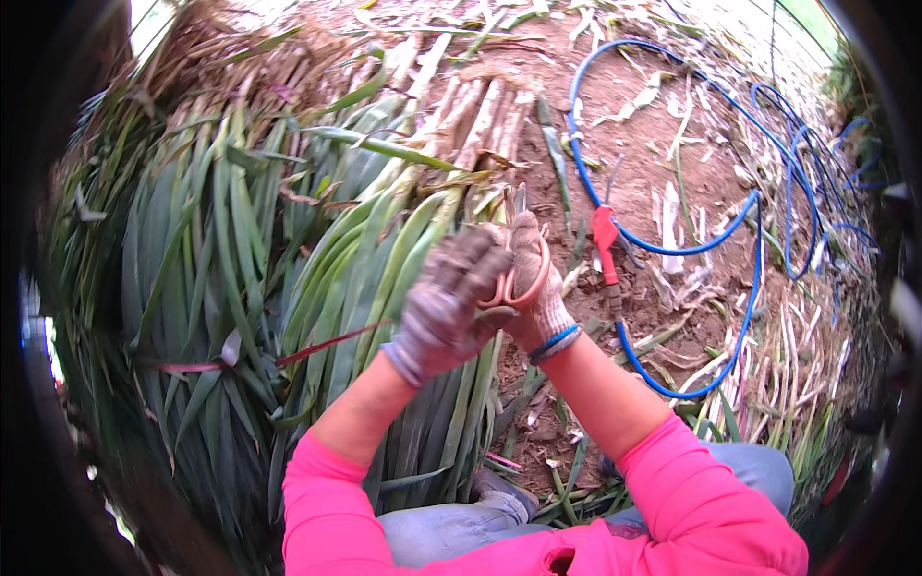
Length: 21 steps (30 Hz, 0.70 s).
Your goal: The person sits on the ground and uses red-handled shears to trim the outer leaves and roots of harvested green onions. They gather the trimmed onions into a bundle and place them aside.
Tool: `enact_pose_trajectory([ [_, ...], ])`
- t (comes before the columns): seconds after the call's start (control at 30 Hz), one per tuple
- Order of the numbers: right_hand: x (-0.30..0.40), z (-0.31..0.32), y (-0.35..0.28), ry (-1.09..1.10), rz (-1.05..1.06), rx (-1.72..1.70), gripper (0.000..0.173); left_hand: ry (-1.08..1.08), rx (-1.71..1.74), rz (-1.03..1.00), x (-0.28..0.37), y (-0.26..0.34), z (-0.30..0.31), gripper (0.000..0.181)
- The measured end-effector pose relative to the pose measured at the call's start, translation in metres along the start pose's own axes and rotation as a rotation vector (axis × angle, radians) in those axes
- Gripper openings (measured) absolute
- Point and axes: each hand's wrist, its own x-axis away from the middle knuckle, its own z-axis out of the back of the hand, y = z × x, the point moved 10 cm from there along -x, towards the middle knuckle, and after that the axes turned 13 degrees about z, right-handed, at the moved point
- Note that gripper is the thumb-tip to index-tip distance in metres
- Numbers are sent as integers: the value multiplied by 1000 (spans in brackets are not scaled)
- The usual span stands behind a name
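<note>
A pair of scissors with orange handles is held in my right hand, its blades pointing away from me. A dirty, light knitted glove with a blue cuff covers that hand. My left hand, in a soiled grey glove, is beside the scissors' handles with its fingers curled. It is blurred, and I cannot tell whether it grips anything. Under and left of it lies a bundle of long green onions, with white stalks at the far end. A dark red strap runs across the leaves.
More green onions are heaped at the left. To the right, a blue hose with a red trigger nozzle loops over bare soil strewn with peelings. Loose thin onions lie at the far right.
</note>
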Motion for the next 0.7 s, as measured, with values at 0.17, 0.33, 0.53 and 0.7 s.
enact_pose_trajectory([
  [0.17, 20, -59, 23, -109, -250, 4, 35, 72, 6, -294, 13, 20, 47, 39],
  [0.33, 30, -90, -3, -682, -182, 1001, 50, 334, 230, 25, 2, 7, 206, 24],
  [0.53, 0, 5, -112, -747, 40, 1972, 46, 803, -771, 375, 33, -23, 396, 32],
  [0.7, 36, 77, -124, -889, -194, 2336, 52, 594, -1268, 807, 61, -154, 444, 40],
])
